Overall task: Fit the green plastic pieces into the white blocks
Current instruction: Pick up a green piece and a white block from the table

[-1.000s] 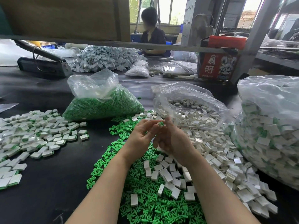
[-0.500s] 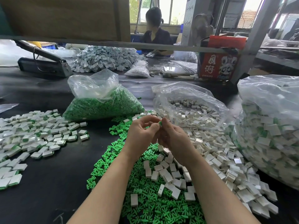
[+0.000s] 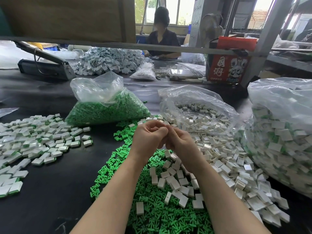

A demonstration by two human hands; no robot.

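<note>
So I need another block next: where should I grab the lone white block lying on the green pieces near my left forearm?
Judging by its pose, pinch the white block across its two long side faces, coming straight down from above. It stands apart from the other blocks on the green pieces, its long sides free.

Black surface (image 3: 50, 174) under a grey metal frame (image 3: 168, 48), bright windows (image 3: 179, 10) behind, a person (image 3: 162, 36) seated opposite, brown board (image 3: 67, 16) upper left
</note>
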